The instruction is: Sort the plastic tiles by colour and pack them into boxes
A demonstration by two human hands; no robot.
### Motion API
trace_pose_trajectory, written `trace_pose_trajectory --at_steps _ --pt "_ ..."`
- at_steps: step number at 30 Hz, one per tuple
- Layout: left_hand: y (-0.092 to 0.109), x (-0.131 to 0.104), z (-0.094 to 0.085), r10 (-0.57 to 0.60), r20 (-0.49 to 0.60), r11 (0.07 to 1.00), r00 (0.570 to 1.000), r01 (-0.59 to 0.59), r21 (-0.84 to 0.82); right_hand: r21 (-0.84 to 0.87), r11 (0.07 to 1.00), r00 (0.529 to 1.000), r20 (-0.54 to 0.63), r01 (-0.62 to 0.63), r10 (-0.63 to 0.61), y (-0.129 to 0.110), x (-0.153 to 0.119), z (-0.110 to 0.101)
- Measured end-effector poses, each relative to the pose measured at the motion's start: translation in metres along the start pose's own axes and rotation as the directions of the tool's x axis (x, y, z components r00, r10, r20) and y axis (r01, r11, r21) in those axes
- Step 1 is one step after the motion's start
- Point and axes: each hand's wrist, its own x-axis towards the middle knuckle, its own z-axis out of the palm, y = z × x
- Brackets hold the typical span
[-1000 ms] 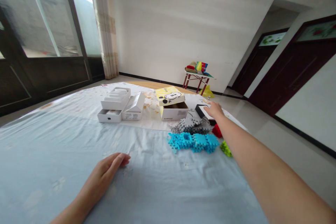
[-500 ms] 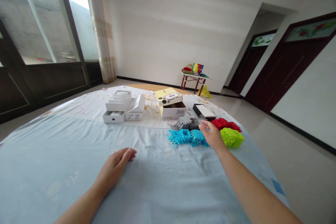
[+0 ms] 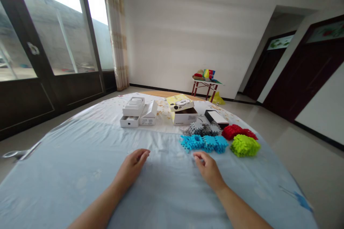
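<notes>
My left hand [image 3: 133, 166] rests on the light blue tablecloth [image 3: 161, 193] with its fingers curled closed, and nothing shows in it. Opposite it, my right hand [image 3: 208, 170] hovers over or lies on the cloth; I cannot tell which. Its fingers are bent in loosely towards the thumb, with no object visible in them. Just beyond the right hand lies a row of blue interlocking plastic pieces [image 3: 205, 143]. Grey pieces [image 3: 202, 129] lie behind these. To their right are a red pile [image 3: 239, 132] and a lime green pile [image 3: 245, 145] of similar pieces.
White boxes [image 3: 130, 122] stand at the back left, some stacked. A white shoebox-like box [image 3: 185, 118] has a yellow cartoon lid [image 3: 180, 103] tilted on it. A black box with a white insert [image 3: 216, 117] is behind the grey pieces. A small side table [image 3: 206, 81] stands by the wall.
My right hand has drawn back from the blue and grey pieces towards me and to the left. The left hand stays on the cloth. The camera view has turned to the left.
</notes>
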Motion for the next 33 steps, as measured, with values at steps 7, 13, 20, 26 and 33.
trace_pose_trajectory --at_steps 7,13,20,26,33 --pt "0.010 0.045 0.003 -0.043 0.005 0.971 0.999 0.040 0.234 -0.012 1.000 0.999 0.052 0.011 -0.010 0.002 0.002 0.003" --pt "0.019 0.116 0.009 0.015 -0.082 0.855 0.997 0.029 0.517 -0.010 1.000 0.997 0.075 0.001 0.000 -0.001 0.004 0.002" --pt "0.016 0.156 0.010 -0.076 -0.168 0.789 0.983 0.162 0.593 -0.004 1.000 0.998 0.070 -0.002 0.002 -0.006 0.005 0.000" --pt "0.004 0.165 0.009 -0.107 -0.182 0.739 0.977 0.201 0.643 -0.005 1.000 0.997 0.072 -0.016 0.016 -0.006 0.007 0.000" --pt "0.003 0.151 0.005 0.008 -0.100 0.667 0.995 0.069 0.742 -0.027 1.000 0.998 0.059 0.007 -0.005 -0.007 0.008 0.000"
